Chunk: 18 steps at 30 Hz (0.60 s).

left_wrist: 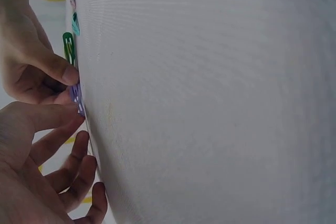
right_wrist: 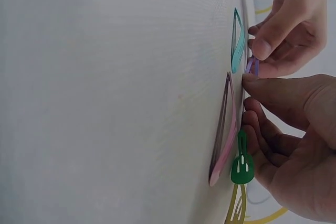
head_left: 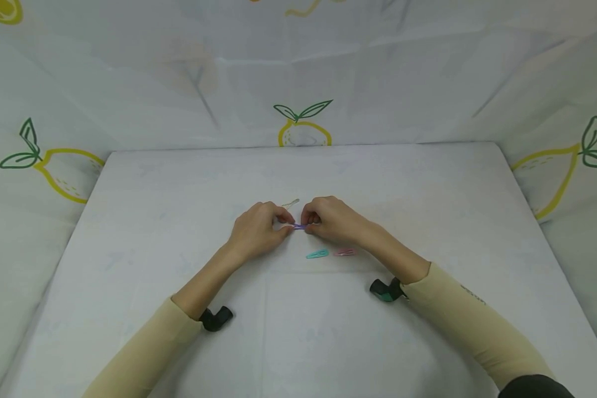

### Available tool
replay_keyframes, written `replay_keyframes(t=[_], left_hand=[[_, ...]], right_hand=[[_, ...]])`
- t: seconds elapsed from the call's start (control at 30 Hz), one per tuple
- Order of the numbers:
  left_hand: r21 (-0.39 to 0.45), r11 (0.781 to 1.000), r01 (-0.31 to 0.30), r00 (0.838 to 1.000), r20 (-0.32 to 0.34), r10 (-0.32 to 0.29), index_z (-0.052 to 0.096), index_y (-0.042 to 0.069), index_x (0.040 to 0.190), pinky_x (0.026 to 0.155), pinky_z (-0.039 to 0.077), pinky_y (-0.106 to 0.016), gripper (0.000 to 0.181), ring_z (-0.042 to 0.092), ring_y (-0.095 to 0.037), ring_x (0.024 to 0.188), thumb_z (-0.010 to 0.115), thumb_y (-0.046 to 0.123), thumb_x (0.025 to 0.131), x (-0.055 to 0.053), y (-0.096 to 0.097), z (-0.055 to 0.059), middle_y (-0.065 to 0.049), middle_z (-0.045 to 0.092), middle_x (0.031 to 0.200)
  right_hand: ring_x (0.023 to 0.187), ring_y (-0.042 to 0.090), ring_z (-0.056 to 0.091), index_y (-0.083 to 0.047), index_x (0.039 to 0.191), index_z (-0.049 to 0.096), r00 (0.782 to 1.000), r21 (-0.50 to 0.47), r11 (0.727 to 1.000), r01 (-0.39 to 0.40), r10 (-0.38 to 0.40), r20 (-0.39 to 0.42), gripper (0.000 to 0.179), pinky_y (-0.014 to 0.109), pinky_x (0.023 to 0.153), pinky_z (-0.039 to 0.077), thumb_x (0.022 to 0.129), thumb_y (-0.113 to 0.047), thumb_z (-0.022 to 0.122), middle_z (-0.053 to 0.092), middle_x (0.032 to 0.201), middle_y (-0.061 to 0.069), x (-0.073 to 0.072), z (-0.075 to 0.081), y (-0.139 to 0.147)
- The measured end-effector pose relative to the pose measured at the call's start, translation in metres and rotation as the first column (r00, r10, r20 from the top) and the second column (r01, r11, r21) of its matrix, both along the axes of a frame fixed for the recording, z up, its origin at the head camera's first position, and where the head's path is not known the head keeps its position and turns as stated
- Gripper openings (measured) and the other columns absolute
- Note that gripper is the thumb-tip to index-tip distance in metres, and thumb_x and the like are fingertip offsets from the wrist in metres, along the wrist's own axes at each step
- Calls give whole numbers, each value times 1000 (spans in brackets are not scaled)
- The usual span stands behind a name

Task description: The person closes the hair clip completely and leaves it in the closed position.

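Both hands pinch a purple snap hair clip at its two ends, low over the white table. My left hand holds the left end between thumb and forefinger; its other fingers are spread loosely in the left wrist view. My right hand pinches the right end with thumb and fingers, the rest curled in. Between the fingertips only the middle of the purple clip shows. Closer to me on the table lie a teal snap clip and a pink snap clip, side by side.
In the right wrist view a green clip and a yellow clip appear beside the right hand. Another thin clip lies just beyond the hands. White cloth printed with lemons hangs around the table.
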State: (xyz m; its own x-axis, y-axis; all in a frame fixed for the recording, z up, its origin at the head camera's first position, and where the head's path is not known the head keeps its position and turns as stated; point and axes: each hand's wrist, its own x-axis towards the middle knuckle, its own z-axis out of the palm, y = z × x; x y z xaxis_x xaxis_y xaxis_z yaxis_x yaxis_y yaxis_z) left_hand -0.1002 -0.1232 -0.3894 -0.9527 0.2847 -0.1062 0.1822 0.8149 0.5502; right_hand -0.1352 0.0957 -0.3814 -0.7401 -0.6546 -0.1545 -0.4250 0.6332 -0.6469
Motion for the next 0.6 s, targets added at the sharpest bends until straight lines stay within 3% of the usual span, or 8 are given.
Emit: replay_keyframes(t=[0.4,0.6], left_hand=[[6,1000,1,1000,-6,-1,85,23,100,75,52,-39,8,64,-21,98,79,22,96,0,0,-2,1,78,109],[-5,999,31,999,-33,-32,83,20,99,79,53,-45,6,67,-27,103,78,20,96,1,1,-3,-3,78,110]], right_hand=[[90,18,65,-7,101,78,1000,-25,1000,2,-2,1,5,34,87,54,98,-5,74,74,95,4,1,-2,1],[88,17,65,-6,102,78,1000,-41,999,3,-3,-11,7,32,85,54,99,-4,72,74,95,4,1,-3,1]])
